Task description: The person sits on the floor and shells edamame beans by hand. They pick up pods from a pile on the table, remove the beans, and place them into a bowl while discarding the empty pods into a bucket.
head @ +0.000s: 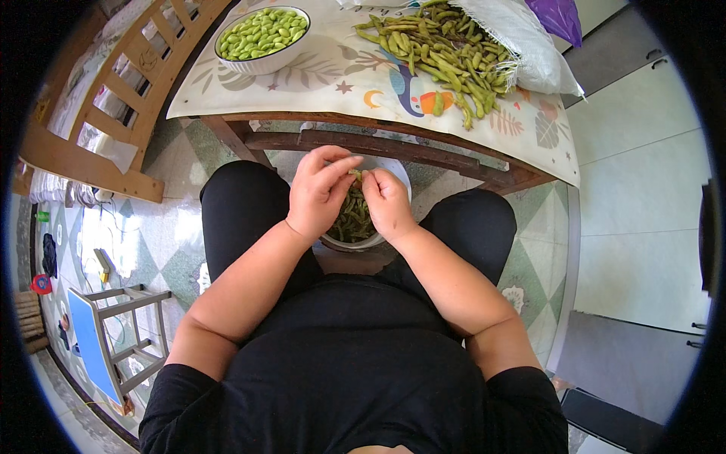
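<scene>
My left hand (320, 190) and my right hand (388, 201) meet over a round bin (406, 180) between the knees. A small green soybean pod (357, 173) is pinched between the fingertips of both hands, partly hidden by them. Inside the bin lie many empty-looking green-brown pods (353, 218). On the table beyond, a white ribbed bowl (261, 65) with a dark rim is heaped with shelled green soybeans (262, 34). To its right, a pile of unshelled pods (448, 54) spills from a white woven sack (522, 45).
The table (317, 96) has a patterned cover and wooden legs. A purple plastic bag (558, 20) lies by the sack. At left are a wooden bed rail (108, 125) and a blue-topped stool (93, 346) on its side. Pale cabinets (635, 181) line the right.
</scene>
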Action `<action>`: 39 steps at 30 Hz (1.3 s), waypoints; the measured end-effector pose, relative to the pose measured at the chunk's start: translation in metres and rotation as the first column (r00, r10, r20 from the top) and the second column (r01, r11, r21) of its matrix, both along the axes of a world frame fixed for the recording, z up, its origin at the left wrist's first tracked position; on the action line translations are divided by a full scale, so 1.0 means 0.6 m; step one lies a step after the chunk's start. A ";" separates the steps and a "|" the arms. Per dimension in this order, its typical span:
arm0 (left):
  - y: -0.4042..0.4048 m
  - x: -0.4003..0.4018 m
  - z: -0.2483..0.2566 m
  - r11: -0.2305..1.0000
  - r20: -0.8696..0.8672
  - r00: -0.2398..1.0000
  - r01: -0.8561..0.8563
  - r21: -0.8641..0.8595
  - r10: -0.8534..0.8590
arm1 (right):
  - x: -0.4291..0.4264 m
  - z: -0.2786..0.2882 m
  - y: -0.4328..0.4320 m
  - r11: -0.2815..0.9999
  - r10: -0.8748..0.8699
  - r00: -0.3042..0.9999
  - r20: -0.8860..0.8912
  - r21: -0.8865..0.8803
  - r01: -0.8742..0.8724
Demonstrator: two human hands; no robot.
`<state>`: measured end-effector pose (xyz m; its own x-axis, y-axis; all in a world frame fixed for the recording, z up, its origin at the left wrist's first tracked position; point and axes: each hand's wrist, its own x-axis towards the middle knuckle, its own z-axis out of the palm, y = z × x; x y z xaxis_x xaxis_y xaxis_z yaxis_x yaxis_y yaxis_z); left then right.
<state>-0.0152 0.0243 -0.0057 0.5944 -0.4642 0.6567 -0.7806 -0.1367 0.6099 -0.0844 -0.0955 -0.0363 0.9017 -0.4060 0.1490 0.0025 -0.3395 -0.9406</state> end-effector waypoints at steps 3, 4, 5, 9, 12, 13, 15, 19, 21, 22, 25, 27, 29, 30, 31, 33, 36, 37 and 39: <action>0.006 0.009 -0.006 0.991 0.156 0.985 0.053 0.122 -0.071 | 0.001 0.000 0.000 1.000 -0.001 1.000 0.003 -0.028 0.001; 0.004 0.007 -0.003 0.992 0.150 0.986 0.051 0.116 -0.068 | 0.001 -0.001 0.000 1.000 -0.001 1.000 0.005 -0.027 0.001; 0.005 0.008 -0.004 0.991 0.152 0.986 0.055 0.125 -0.074 | 0.000 -0.001 0.000 1.000 -0.003 1.000 0.014 -0.020 0.003; 0.008 0.008 -0.005 0.986 0.192 0.978 0.045 0.162 -0.077 | -0.001 -0.009 0.000 0.999 -0.017 1.000 0.010 0.050 0.016; 0.004 0.005 -0.002 0.989 0.260 0.964 0.016 0.148 -0.055 | -0.002 -0.016 -0.001 0.984 -0.030 0.999 -0.036 0.176 0.036; 0.003 0.004 -0.001 0.991 0.285 0.958 0.006 0.136 -0.045 | -0.002 -0.016 -0.002 0.973 -0.033 0.998 -0.053 0.224 0.044; 0.001 0.001 -0.003 0.993 0.225 0.974 0.002 0.116 -0.028 | -0.004 -0.008 -0.003 0.966 -0.023 0.997 -0.070 0.254 0.040; 0.000 -0.007 -0.019 1.000 -0.190 0.982 0.022 0.016 -0.018 | -0.002 -0.005 -0.003 0.987 -0.009 1.000 -0.029 0.161 0.014; 0.003 -0.006 -0.018 0.999 -0.261 0.965 0.038 0.028 -0.029 | -0.003 0.007 -0.002 0.999 -0.011 0.999 0.052 0.049 0.008; 0.002 -0.005 -0.017 0.999 -0.282 0.959 0.035 0.039 -0.023 | -0.003 0.011 -0.001 1.000 -0.008 0.996 0.091 -0.007 0.009; 0.002 -0.003 -0.021 0.998 -0.388 0.921 0.047 0.035 -0.030 | -0.003 0.010 -0.004 0.995 -0.022 0.995 0.099 -0.096 0.031; 0.002 -0.002 -0.028 0.998 -0.449 0.893 0.058 0.033 -0.037 | -0.004 0.012 -0.006 0.993 -0.014 0.995 0.100 -0.118 0.026; 0.003 0.002 -0.033 0.997 -0.490 0.871 0.068 0.043 -0.039 | -0.005 0.014 -0.006 0.988 -0.006 0.995 0.100 -0.152 0.021; 0.004 0.002 -0.033 0.996 -0.488 0.872 0.079 0.044 -0.048 | -0.006 0.014 -0.007 0.985 -0.003 0.995 0.099 -0.173 0.020; 0.005 0.001 -0.032 0.995 -0.486 0.872 0.089 0.045 -0.057 | -0.007 0.015 -0.007 0.981 0.000 0.995 0.098 -0.195 0.019; 0.005 0.000 -0.033 0.994 -0.532 0.842 0.110 0.015 -0.086 | -0.008 0.020 -0.005 0.981 0.001 0.996 0.087 -0.195 0.016; 0.005 -0.002 -0.039 0.991 -0.623 0.772 0.126 -0.048 -0.128 | -0.008 0.020 -0.005 0.979 0.007 0.996 0.087 -0.201 0.011; 0.005 -0.003 -0.039 0.991 -0.625 0.770 0.128 -0.046 -0.128 | -0.008 0.020 -0.005 0.979 0.009 0.996 0.090 -0.205 0.010; 0.006 -0.003 -0.041 0.986 -0.668 0.725 0.130 -0.107 -0.168 | -0.007 0.019 -0.006 0.976 0.024 0.994 0.106 -0.218 0.000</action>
<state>-0.0170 0.0277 -0.0301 0.8147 -0.5637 0.1361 -0.1711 -0.0095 0.9852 -0.0884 -0.0992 -0.0248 0.8803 -0.3424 0.3283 0.1048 -0.5347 -0.8385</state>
